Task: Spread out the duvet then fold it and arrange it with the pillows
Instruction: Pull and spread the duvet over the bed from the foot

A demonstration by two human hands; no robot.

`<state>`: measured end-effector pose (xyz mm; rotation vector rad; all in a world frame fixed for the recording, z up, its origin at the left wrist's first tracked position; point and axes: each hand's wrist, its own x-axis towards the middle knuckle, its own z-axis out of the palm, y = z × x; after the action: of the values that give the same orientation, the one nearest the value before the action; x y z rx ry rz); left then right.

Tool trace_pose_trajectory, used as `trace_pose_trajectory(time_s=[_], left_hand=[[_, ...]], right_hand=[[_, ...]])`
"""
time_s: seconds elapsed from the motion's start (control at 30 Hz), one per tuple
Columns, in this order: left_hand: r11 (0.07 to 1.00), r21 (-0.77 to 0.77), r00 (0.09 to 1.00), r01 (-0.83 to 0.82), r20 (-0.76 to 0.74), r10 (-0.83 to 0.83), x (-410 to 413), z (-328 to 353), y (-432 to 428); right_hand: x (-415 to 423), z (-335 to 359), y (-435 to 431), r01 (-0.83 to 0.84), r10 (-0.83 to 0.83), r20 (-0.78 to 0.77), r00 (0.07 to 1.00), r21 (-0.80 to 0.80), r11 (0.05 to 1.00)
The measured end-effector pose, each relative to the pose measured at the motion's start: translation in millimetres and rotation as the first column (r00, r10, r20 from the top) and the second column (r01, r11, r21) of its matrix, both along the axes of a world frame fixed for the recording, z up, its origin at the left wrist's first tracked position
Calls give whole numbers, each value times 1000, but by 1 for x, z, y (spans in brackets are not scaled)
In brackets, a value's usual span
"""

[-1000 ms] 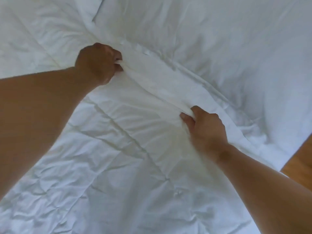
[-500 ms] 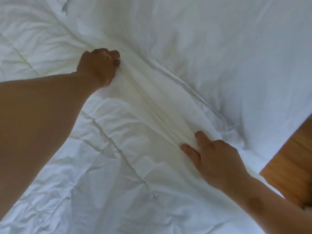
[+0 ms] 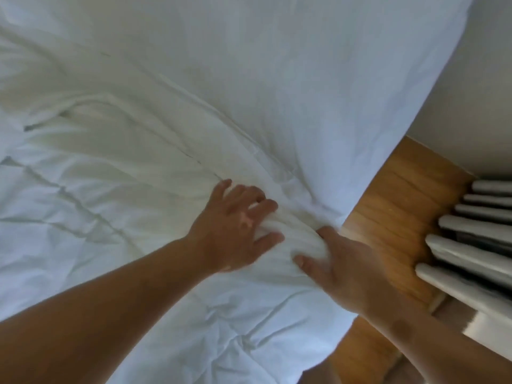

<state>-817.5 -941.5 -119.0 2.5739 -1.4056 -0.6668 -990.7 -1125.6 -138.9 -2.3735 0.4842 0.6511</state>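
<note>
1. Two bare hands now lie close together on the crumpled white quilted duvet [image 3: 110, 203], near its right edge; half a second ago they were well apart along one long fold.
2. Left hand [image 3: 235, 231]: earlier it was a fist gripping the fold far up and to the left. Now it sits just beside the right hand, with its fingers spread and only slightly bent, pressing down on the cloth. A small bulge of fabric rises between its thumb and forefinger.
3. Right hand [image 3: 352, 270]: earlier its fingers lay on the fold. Now its thumb [image 3: 328, 234] and forefinger [image 3: 304, 263] curl round a bunched roll of the duvet at the bed's edge and pinch it.
4. The long taut ridge between the hands has gone slack. Soft creases run from the upper left down toward the hands.
5. The duvet covers the bed from the left edge of the view to the bedside. Above it lies a smoother white fabric [image 3: 277, 65]; whether this is a pillow or a sheet cannot be told.
6. The view has swung right, so more of the orange-brown wooden floor [image 3: 393, 206] shows. A pale wall [image 3: 471, 92] and a grey ribbed object of parallel bars [image 3: 471, 245] have come into sight at the right.
</note>
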Motion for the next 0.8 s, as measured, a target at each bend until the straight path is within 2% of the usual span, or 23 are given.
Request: trace_pose_trajectory(time_s=[0.13,0.27,0.37,0.47,0.57,0.63,0.7,0.8], left_hand=[[962,144,972,233,-65,-226,-34,-4,-40],[883,242,915,402,-132,-381,-36,-15,-67],[845,321,903,427,-198,-380,-34,-17,-82],[864,312,918,395,-159,-363,-42,-22,-97],[925,221,950,310,-116,-291,-50,-30,-97],[982,68,985,174,-7,-174,-54,-30,-82],[999,-35,997,-13,71,16,-65,-17,-57],[964,-72,959,-254,109,261,-92,11,3]], right_hand=[[-43,-2,-16,99,-90,-125,988,62,993],[-63,-16,-21,177,-166,-127,978,80,981],[-64,-25,-32,117,-108,-120,987,69,991],[-65,-41,-54,127,-126,-87,988,1,992],[-55,-47,-55,82,-89,-188,978,-43,996],[-44,-40,-46,101,-110,-167,980,-60,993],[-36,-20,-35,119,-120,-11,993,-88,989],[-23,21,1,34,-8,254,967,-101,994]])
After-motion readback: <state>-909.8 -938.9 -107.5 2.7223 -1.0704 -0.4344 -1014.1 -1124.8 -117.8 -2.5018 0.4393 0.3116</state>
